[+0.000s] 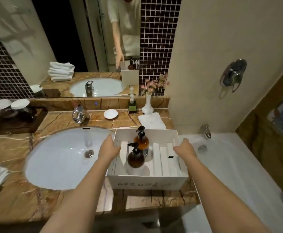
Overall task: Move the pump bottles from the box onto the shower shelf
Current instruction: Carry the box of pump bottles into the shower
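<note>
A white box (147,182) stands on the marble counter between the sink and the bathtub. Two amber pump bottles with black pumps stand upright inside it: the nearer bottle (135,158) and the farther bottle (141,140) right behind it. My left hand (109,148) grips the box's left wall near the rim. My right hand (185,149) holds the box's right wall. Neither hand touches a bottle. No shower shelf is in view.
A white oval sink (62,158) lies left of the box. The bathtub (229,165) with its spout (206,131) lies to the right. Behind the box are a folded white cloth (151,121), a white vase (147,105), a soap dispenser (132,103) and a small dish (110,113).
</note>
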`<action>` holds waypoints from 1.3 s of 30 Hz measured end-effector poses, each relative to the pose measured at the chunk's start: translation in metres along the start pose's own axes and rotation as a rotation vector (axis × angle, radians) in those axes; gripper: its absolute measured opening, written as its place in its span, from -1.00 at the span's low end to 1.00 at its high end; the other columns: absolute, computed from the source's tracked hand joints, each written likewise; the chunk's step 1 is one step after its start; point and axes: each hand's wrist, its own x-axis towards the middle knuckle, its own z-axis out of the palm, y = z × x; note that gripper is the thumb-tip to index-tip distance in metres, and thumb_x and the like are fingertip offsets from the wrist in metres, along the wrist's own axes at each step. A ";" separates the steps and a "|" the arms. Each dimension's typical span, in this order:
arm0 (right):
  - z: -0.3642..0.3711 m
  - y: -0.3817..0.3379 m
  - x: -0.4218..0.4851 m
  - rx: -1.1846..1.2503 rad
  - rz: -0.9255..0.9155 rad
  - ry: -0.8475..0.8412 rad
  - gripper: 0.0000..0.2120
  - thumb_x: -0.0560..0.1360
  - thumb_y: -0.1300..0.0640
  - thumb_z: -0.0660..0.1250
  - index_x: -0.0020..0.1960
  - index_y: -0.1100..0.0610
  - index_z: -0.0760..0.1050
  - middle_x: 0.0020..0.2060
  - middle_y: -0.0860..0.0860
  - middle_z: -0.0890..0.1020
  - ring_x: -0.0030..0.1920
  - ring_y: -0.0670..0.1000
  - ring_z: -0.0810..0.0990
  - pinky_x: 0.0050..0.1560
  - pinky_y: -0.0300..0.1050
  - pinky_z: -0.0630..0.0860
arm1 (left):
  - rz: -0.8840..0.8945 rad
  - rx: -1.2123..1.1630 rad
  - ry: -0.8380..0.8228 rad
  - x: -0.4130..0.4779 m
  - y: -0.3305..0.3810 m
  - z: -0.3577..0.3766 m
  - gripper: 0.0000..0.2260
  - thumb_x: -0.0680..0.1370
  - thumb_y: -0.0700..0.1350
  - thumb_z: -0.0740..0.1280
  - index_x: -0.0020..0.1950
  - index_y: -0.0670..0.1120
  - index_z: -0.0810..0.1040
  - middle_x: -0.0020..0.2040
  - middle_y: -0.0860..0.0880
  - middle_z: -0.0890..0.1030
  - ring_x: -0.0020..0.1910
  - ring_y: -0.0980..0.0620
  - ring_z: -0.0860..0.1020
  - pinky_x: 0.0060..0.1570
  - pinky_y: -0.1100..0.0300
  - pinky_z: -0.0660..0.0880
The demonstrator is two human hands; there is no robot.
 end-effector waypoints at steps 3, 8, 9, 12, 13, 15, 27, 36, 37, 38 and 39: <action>0.010 0.009 -0.001 -0.025 0.070 -0.021 -0.60 0.47 0.21 0.21 0.30 0.23 0.30 0.19 0.20 0.53 0.14 0.22 0.53 -0.04 -0.07 0.47 | -0.128 0.026 -0.050 0.005 -0.011 0.006 -0.50 0.46 -0.16 0.29 0.38 -0.18 0.27 0.26 -0.23 0.50 0.17 -0.22 0.50 -0.05 0.07 0.42; 0.019 0.020 0.002 -0.133 0.050 0.045 -0.67 0.52 0.26 0.11 0.26 0.24 0.41 0.18 0.21 0.55 0.14 0.23 0.55 -0.02 -0.07 0.47 | -0.126 0.115 -0.113 0.002 -0.028 0.019 -0.81 0.52 -0.17 0.19 0.07 -0.23 0.45 0.07 -0.23 0.58 0.05 -0.21 0.53 -0.16 0.13 0.35; 0.019 0.020 0.002 -0.160 0.039 0.054 -0.68 0.53 0.26 0.10 0.25 0.24 0.43 0.17 0.21 0.56 0.13 0.22 0.55 -0.02 -0.07 0.47 | -0.122 0.127 -0.103 0.001 -0.030 0.021 -0.84 0.53 -0.19 0.17 0.04 -0.23 0.45 0.05 -0.23 0.58 0.03 -0.21 0.53 -0.17 0.13 0.34; 0.019 0.020 0.003 -0.204 0.002 0.076 -0.69 0.54 0.27 0.09 0.23 0.25 0.44 0.15 0.20 0.57 0.11 0.22 0.56 -0.05 -0.09 0.46 | -0.083 0.136 -0.070 0.000 -0.029 0.021 -0.94 0.51 -0.23 0.15 -0.11 -0.18 0.39 -0.04 -0.20 0.56 -0.13 -0.16 0.47 -0.21 0.13 0.33; 0.019 0.021 0.002 -0.209 -0.003 0.075 -0.70 0.54 0.27 0.09 0.22 0.25 0.45 0.14 0.20 0.57 0.10 0.22 0.56 -0.07 -0.09 0.46 | -0.074 0.138 -0.065 -0.001 -0.030 0.021 -0.96 0.51 -0.24 0.15 -0.14 -0.17 0.37 -0.09 -0.18 0.53 -0.17 -0.13 0.45 -0.22 0.12 0.34; 0.018 0.020 0.002 -0.216 -0.013 0.072 -0.71 0.54 0.27 0.10 0.20 0.25 0.46 0.12 0.20 0.58 0.08 0.22 0.57 -0.09 -0.10 0.46 | -0.060 0.148 -0.066 0.000 -0.030 0.020 -0.96 0.49 -0.26 0.15 -0.16 -0.17 0.36 -0.16 -0.14 0.48 -0.18 -0.12 0.43 -0.22 0.12 0.35; -0.067 -0.029 -0.005 -0.253 -0.097 0.104 -0.72 0.52 0.28 0.13 0.15 0.33 0.49 0.13 0.26 0.59 0.12 0.23 0.56 -0.06 -0.11 0.45 | 0.130 0.228 -0.059 0.012 0.058 -0.057 -0.92 0.50 -0.23 0.18 -0.20 -0.13 0.39 -0.25 -0.06 0.44 -0.20 -0.09 0.44 -0.25 0.13 0.35; -0.202 -0.101 -0.050 -0.226 -0.181 0.219 -0.70 0.53 0.29 0.10 0.18 0.37 0.46 0.08 0.27 0.59 0.01 0.19 0.57 -0.17 -0.15 0.36 | 0.323 0.211 0.010 0.006 0.179 -0.153 -0.91 0.49 -0.24 0.17 -0.21 -0.16 0.38 -0.22 -0.10 0.46 -0.15 -0.14 0.48 -0.23 0.15 0.35; -0.214 -0.106 -0.056 -0.224 -0.178 0.234 -0.71 0.53 0.29 0.11 0.17 0.37 0.47 0.01 0.26 0.58 -0.06 0.16 0.54 -0.18 -0.15 0.36 | 0.335 0.210 0.020 0.004 0.189 -0.160 -0.95 0.49 -0.24 0.18 -0.18 -0.16 0.39 -0.19 -0.11 0.46 -0.12 -0.15 0.48 -0.20 0.15 0.35; -0.225 -0.110 -0.063 -0.220 -0.174 0.245 -0.73 0.53 0.29 0.11 0.14 0.36 0.47 -0.06 0.23 0.55 -0.10 0.13 0.51 -0.21 -0.16 0.36 | 0.347 0.205 0.024 0.002 0.199 -0.167 -0.96 0.48 -0.24 0.19 -0.18 -0.16 0.39 -0.19 -0.11 0.46 -0.13 -0.14 0.47 -0.23 0.15 0.35; -0.235 -0.112 -0.069 -0.214 -0.166 0.259 -0.77 0.52 0.30 0.11 0.09 0.34 0.47 -0.10 0.21 0.52 -0.11 0.12 0.50 -0.25 -0.17 0.36 | 0.365 0.198 0.023 0.000 0.208 -0.172 -0.94 0.47 -0.25 0.20 -0.21 -0.16 0.38 -0.23 -0.10 0.46 -0.16 -0.13 0.46 -0.30 0.15 0.34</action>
